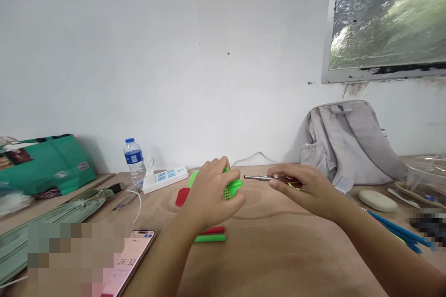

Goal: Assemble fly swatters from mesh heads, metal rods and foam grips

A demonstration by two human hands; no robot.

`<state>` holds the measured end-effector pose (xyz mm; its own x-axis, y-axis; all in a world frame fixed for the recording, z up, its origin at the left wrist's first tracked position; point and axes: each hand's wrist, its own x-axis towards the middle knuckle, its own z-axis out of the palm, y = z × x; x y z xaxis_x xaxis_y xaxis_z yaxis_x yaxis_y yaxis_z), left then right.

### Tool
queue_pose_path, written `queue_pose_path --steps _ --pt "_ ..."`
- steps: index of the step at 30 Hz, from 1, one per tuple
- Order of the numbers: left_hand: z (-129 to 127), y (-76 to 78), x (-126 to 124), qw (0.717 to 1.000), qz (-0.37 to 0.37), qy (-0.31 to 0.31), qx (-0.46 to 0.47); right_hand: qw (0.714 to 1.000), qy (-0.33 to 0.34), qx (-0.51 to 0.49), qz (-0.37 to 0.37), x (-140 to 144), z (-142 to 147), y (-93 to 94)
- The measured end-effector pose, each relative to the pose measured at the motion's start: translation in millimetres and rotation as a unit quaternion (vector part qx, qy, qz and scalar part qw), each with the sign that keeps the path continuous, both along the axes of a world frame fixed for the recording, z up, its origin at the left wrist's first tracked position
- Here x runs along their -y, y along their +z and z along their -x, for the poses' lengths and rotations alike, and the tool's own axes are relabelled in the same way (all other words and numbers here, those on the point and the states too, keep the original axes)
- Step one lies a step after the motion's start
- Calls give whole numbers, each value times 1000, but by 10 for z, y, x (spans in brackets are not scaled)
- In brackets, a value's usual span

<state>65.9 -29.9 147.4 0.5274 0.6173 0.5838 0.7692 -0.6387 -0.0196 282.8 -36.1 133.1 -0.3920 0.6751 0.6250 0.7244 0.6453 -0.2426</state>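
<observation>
Plywood tabletop (278, 250) against a white wall. Head view: the left hand (209, 197) is closed around a green perforated plastic part (232, 189), held above the table. The right hand (306, 188) pinches a slim metal-tipped tool (259, 177), its tip aimed at the part but apart from it. Judged step: alignment; closing the gap calls for a steady tip. Red and green sticks (211, 234) lie below.

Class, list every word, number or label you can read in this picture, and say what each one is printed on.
"26:32" – on the screen of the phone lying on the table.
Water bottle: blue label, print too small to read.
Power strip: blue stickers, too blurred to read.
Green bag: a small square label and pictures, not readable.
Nothing readable shows on the backpack, or on the green piece in the left hand.
</observation>
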Motion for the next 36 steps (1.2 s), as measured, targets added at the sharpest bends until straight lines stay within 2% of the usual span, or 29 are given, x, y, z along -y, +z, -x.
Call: queue_pose_path --steps 4,8,14,21,27,36 --pt "14 20 12 1000 0 18 -8 998 12 24 -49 7 14 -15" --pt "14 12 6 998 -30 27 -40 990 -6 66 -123 9 41 -35" --pt "-1 -76 -69 993 -77 48 -76 973 -30 119 -193 -13 69 -75" --pt "-44 -183 -122 993 -73 81 -34 980 -33 130 -144 -70 83 -128" --pt "-128 -282 -138 993 -42 96 -50 983 -16 162 -83 -115 159 -203" --pt "-161 -375 -181 989 -75 121 -34 985 -39 150 -73 -128 266 -291"
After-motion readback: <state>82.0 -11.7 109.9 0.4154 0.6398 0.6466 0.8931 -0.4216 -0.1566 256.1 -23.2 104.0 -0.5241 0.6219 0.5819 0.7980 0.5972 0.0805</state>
